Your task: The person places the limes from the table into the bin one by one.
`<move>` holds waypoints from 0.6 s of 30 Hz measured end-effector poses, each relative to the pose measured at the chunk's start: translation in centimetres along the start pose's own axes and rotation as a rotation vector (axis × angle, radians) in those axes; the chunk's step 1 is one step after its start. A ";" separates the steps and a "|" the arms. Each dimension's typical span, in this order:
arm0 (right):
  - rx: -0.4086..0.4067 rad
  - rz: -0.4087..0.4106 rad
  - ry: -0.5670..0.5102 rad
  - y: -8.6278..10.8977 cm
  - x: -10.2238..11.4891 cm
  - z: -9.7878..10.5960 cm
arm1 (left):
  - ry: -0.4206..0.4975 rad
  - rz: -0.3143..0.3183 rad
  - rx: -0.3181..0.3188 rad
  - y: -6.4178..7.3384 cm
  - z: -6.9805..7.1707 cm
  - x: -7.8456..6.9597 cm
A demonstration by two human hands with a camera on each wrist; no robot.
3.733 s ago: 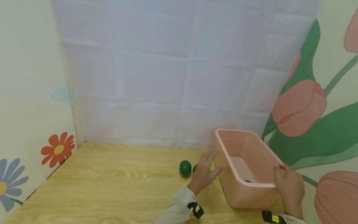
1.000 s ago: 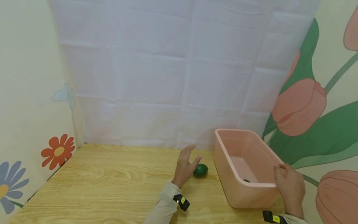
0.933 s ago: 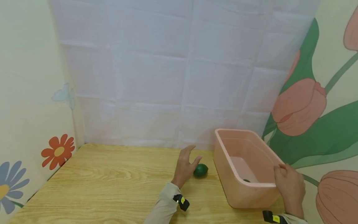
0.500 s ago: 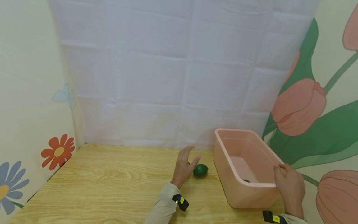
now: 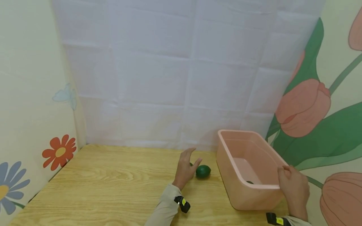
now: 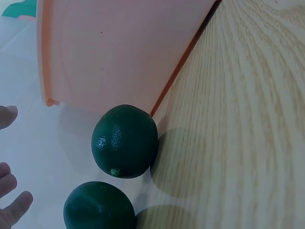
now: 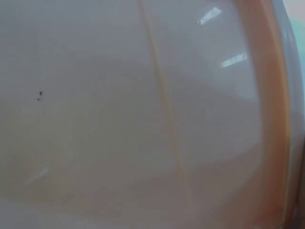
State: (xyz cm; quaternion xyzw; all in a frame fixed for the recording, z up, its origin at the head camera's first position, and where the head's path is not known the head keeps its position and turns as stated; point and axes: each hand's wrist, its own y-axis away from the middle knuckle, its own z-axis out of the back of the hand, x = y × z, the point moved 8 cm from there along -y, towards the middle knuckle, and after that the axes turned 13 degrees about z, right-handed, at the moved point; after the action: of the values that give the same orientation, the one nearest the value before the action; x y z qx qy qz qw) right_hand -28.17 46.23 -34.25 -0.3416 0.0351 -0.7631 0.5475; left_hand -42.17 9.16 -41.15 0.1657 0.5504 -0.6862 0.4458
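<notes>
A dark green lime (image 5: 203,172) lies on the wooden table just right of my left hand (image 5: 184,171), whose fingers are spread and hold nothing. Behind that hand, a second lime (image 5: 191,164) is mostly hidden in the head view. The left wrist view shows both: one lime (image 6: 125,141) with a pale stem end, near the tub wall, and another lime (image 6: 99,207) at the bottom edge. My right hand (image 5: 294,190) grips the rim of a pink plastic tub (image 5: 249,197) at its near right corner. Inside the tub, a dark green thing (image 5: 249,182) barely shows above the front rim.
The tub stands at the table's right side, close to the flower-painted wall (image 5: 302,110). White creased sheeting (image 5: 147,78) hangs along the table's back edge. Bare wooden tabletop (image 5: 113,185) stretches to the left of the hands.
Since the oldest frame, my left hand has moved left from beside the tub to the limes. Over the last second it has barely shifted left. My right hand stays on the rim.
</notes>
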 end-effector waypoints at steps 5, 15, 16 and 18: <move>-0.011 0.004 0.003 0.0 0.0 0.0 | -0.013 0.042 0.039 0.1 -0.4 0.7; 0.010 -0.009 0.008 0.0 0.1 0.0 | -0.014 0.011 0.011 0.2 -0.2 0.9; 0.015 -0.010 0.008 0.0 0.1 0.0 | -0.017 0.009 0.007 0.2 -0.1 0.9; 0.022 -0.012 0.005 -0.1 0.1 -0.1 | -0.020 0.013 0.008 0.3 -0.2 1.1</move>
State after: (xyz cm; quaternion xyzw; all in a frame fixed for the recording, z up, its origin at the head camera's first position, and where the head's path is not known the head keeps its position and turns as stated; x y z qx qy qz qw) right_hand -28.27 46.10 -34.20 -0.3337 0.0259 -0.7676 0.5465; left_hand -42.61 8.84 -42.15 0.1642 0.5422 -0.6870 0.4551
